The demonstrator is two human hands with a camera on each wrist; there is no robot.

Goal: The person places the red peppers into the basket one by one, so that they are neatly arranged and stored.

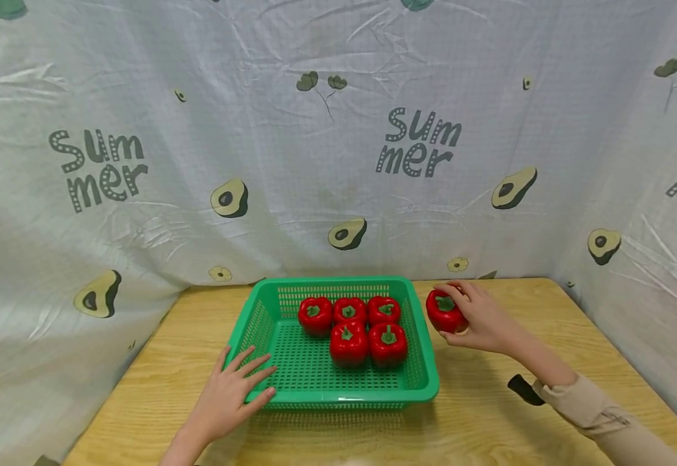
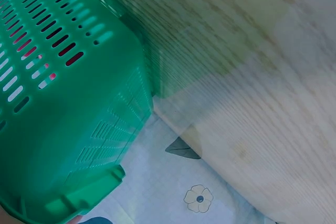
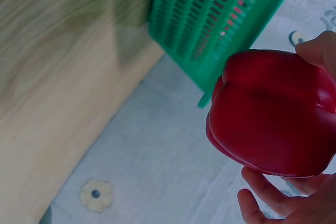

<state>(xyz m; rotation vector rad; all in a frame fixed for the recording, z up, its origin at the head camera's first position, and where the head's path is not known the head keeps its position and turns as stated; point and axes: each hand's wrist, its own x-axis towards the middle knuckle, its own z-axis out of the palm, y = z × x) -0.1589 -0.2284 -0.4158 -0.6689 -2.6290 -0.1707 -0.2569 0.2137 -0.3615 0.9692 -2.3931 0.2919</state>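
Observation:
My right hand grips a red bell pepper with a green stem, just outside the right side of a green plastic basket. In the right wrist view that bell pepper fills the space between thumb and fingers. My left hand rests with spread fingers over the basket's near left corner. Several more red bell peppers stand inside the basket, stems up, grouped toward its back and right. The left wrist view shows mostly the basket's slotted wall; only a sliver of the hand appears there.
The basket stands on a light wooden table. A pale curtain printed with avocados and lettering hangs behind the table and along both sides. A small black object shows beside the right sleeve.

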